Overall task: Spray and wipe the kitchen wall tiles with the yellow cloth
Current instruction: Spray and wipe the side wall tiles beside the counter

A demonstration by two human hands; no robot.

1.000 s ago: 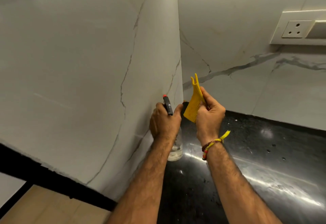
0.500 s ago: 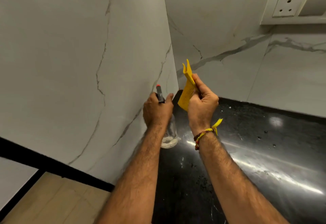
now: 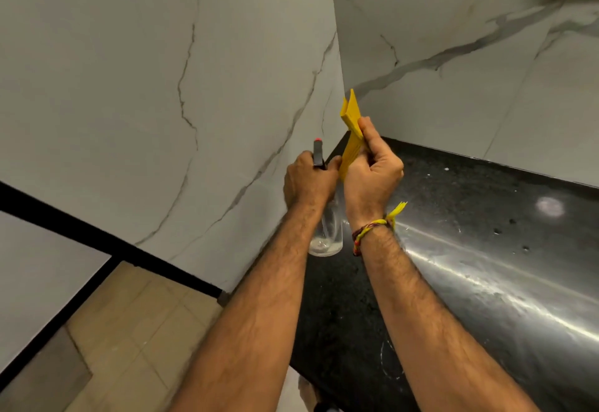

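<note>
Right-hand fingers (image 3: pixel 377 149) curled round the folded yellow cloth (image 3: pixel 351 133), thumb pressed along its edge, cloth held upright and sticking up past the right hand (image 3: pixel 372 178). Left hand (image 3: pixel 309 181) wrapped round the neck of the spray bottle (image 3: pixel 327 233), black nozzle with red tip poking above the knuckles, aimed at the wall tiles (image 3: pixel 162 87) just ahead. Bottle's clear base hung over the black bench (image 3: pixel 486 249). Hands nearly touching, right by the tiled corner. Thread bracelet (image 3: pixel 369 230) on the right wrist.
</note>
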